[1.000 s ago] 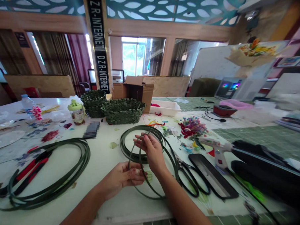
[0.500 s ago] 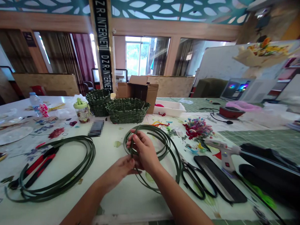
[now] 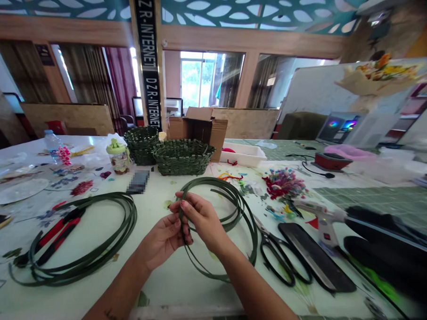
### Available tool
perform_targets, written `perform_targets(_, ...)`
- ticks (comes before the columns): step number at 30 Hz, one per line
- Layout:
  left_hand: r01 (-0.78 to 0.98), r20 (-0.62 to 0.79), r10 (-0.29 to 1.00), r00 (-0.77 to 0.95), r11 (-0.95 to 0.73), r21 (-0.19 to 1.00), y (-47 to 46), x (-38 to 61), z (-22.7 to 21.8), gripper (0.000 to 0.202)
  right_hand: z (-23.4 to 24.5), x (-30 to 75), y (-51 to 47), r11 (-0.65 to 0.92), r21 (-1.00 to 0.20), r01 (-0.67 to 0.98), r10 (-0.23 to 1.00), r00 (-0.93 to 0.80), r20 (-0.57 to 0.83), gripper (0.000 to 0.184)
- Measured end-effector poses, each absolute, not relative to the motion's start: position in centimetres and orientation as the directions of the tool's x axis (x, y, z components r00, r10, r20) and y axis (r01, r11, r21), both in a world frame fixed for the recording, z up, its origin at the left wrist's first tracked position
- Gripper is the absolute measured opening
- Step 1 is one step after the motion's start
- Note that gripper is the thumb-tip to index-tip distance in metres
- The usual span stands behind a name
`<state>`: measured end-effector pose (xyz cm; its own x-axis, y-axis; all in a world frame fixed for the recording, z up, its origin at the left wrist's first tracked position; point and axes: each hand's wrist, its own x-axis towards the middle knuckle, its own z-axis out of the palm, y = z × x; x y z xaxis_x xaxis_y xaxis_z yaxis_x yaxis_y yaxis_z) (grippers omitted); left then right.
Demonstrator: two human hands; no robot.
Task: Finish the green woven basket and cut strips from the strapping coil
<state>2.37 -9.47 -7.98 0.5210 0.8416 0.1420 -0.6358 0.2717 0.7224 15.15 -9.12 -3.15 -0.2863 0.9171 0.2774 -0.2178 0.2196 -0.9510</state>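
Both my hands are on a loop of dark green plastic strapping (image 3: 245, 213) in front of me on the white table (image 3: 151, 289). My left hand (image 3: 162, 240) pinches the strands from below, and my right hand (image 3: 202, 221) grips them from above, fingers close to the left fingertips. The bundle hangs in loose rings that pass behind my hands and rest on the table. Left of my hands lies a second coil of the same strapping (image 3: 85, 263), across a red-and-black handled cutter (image 3: 60, 233).
Black-handled scissors (image 3: 276, 257) and a long black case (image 3: 315, 256) lie to the right, near a white glue gun (image 3: 324, 226). Two woven green baskets (image 3: 183, 157) stand ahead, before a cardboard box (image 3: 197, 128). Colourful scraps and a jar (image 3: 119, 160) are scattered about.
My left hand has risen from its open, cupped position under the strapping and now pinches it. My hands have come together, and the loop has drawn in beneath them.
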Motion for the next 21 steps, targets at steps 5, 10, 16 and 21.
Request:
perform_targets(5, -0.635, 0.161, 0.824, 0.544, 0.278, 0.721, -9.41, 2.33, -8.27, 0.011, -2.84, 14.93, -9.21, 0.228, -0.936, -0.268, 0.926, -0.239, 0.293, 0.030)
perform_targets(10, -0.640, 0.169, 0.816, 0.554, 0.287, 0.713, -9.56, 2.40, -8.36, 0.010, -2.76, 14.84, -9.38, 0.202, -0.941, -0.272, 0.922, -0.270, 0.276, 0.030)
perform_targets(16, -0.646, 0.174, 0.811, 0.558, 0.293, 0.705, -9.80, 2.55, -8.22, 0.009, -2.83, 15.04, -9.42, 0.214, -0.950, -0.229, 0.917, -0.288, 0.276, 0.032)
perform_targets(21, -0.647, 0.174, 0.817, 0.550, 0.285, 0.707, -9.68, 2.56, -8.35, 0.009, -2.66, 15.12, -9.59, 0.220, -0.953, -0.209, 0.908, -0.312, 0.278, 0.032)
